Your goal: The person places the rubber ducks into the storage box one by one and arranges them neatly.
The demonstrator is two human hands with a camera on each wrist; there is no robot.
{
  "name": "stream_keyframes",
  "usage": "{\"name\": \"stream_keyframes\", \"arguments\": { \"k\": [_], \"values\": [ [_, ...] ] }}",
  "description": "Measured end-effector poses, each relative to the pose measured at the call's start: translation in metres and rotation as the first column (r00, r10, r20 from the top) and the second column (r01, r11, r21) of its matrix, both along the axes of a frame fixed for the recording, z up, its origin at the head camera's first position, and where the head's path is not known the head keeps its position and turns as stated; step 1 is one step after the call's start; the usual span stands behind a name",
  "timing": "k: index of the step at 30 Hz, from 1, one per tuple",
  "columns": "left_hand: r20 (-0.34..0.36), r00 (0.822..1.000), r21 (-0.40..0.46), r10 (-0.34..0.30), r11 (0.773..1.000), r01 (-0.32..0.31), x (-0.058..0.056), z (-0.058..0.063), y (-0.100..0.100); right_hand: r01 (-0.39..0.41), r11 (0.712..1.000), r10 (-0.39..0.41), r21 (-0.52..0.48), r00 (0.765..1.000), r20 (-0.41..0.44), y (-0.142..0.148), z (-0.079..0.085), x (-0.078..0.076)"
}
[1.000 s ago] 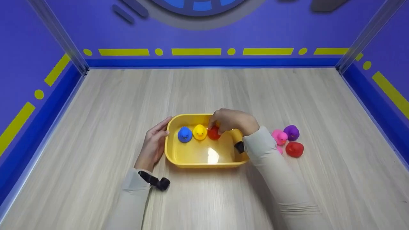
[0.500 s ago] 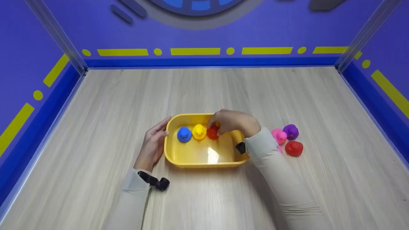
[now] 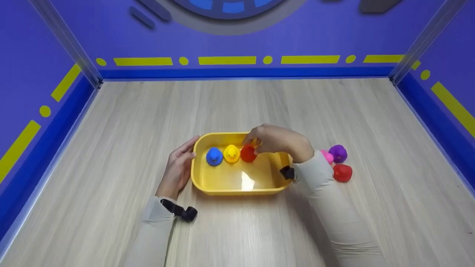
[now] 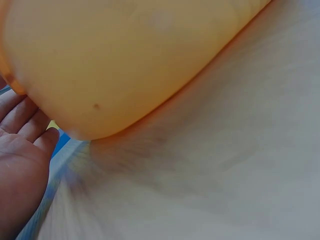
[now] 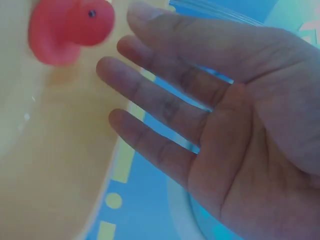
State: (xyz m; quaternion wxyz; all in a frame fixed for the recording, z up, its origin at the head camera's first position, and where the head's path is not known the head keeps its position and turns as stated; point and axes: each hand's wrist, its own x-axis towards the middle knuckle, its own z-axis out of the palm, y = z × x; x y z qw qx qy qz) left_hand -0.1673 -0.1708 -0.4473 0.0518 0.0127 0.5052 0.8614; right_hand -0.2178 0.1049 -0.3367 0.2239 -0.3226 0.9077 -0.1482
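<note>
A yellow plastic tub (image 3: 237,191) stands on the table. In it, a blue rubber duck (image 3: 214,156), a yellow rubber duck (image 3: 231,153) and a red rubber duck (image 3: 248,153) sit in a row. My left hand (image 3: 179,168) holds the tub's left side, thumb at the rim and fingers along the outer wall. My right hand (image 3: 280,140) is over the tub's far right part, beside the red duck. In the right wrist view, the fingers (image 5: 150,95) are spread and apart from that red duck (image 5: 70,30).
Right of the tub, a purple duck (image 3: 338,153), another red duck (image 3: 342,173) and a pink duck (image 3: 328,156), partly behind my right sleeve (image 3: 326,193), lie on the wooden table (image 3: 237,105). Blue-purple panels (image 3: 237,44) enclose the table's back and sides.
My right hand has loosened its fingers from the red duck and shifted slightly right. The red duck stays beside the yellow one. My left hand and the tub have stayed put.
</note>
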Motion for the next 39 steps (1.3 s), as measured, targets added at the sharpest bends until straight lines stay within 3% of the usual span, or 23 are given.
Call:
{"name": "stream_keyframes", "arguments": {
  "k": [8, 14, 23, 39],
  "values": [
    [0.012, 1.0, -0.018, 0.018, 1.0, -0.018, 0.003, -0.002, -0.001, 0.034, 0.997, -0.039, -0.065, 0.996, -0.076, 0.021, 0.008, 0.01],
    [0.01, 0.999, -0.024, 0.03, 0.999, -0.03, 0.004, -0.002, -0.002, 0.008, 0.988, -0.03, -0.157, 0.99, -0.136, 0.035, 0.007, 0.015],
    [0.008, 1.0, -0.026, 0.022, 0.999, -0.022, 0.003, -0.001, -0.001, -0.02, 0.963, -0.058, -0.267, 0.958, -0.281, 0.057, 0.0, 0.023],
    [0.019, 1.0, -0.044, 0.024, 0.999, -0.024, 0.0, -0.002, 0.0, 0.048, 0.947, -0.147, -0.318, 0.945, -0.293, 0.104, -0.019, 0.03]
  ]
}}
